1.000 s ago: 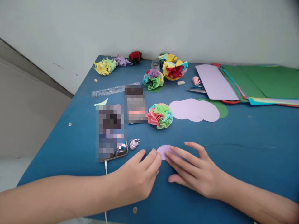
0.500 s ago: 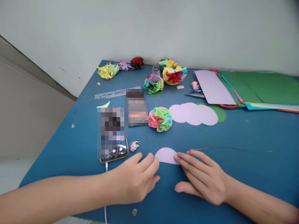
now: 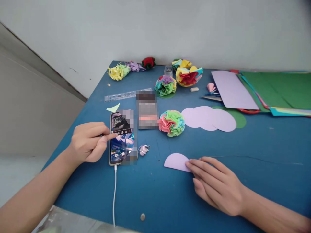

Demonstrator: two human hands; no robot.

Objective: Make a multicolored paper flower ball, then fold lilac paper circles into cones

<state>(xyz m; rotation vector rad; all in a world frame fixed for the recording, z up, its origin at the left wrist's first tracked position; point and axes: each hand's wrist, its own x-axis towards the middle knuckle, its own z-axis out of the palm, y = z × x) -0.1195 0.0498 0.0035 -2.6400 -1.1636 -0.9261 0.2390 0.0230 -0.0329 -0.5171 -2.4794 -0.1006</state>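
My left hand (image 3: 91,141) is over the left side of a smartphone (image 3: 121,139), its index finger stretched out onto the lit screen and the other fingers curled, holding nothing. A white cable (image 3: 114,194) is plugged into the phone's lower end. My right hand (image 3: 217,184) lies with long fingers stretched flat, fingertips resting on the right end of a folded lilac paper half-circle (image 3: 177,161). The fold faces me. Behind that hand a needle and dark thread (image 3: 252,157) trail to the right. A small pink charm (image 3: 143,150) sits beside the phone.
Beyond lie a second, blurred phone (image 3: 147,111), a ruffled paper ball (image 3: 172,123), overlapping lilac paper circles (image 3: 206,119) and a clear ruler (image 3: 126,94). Several paper flowers (image 3: 189,77) line the back. Scissors (image 3: 211,98) and coloured sheets (image 3: 284,90) are at the right.
My left hand has left the paper half-circle and moved left onto the phone, index finger out. My right hand stays on the paper, its thumb drawn closer. The view has shifted slightly.
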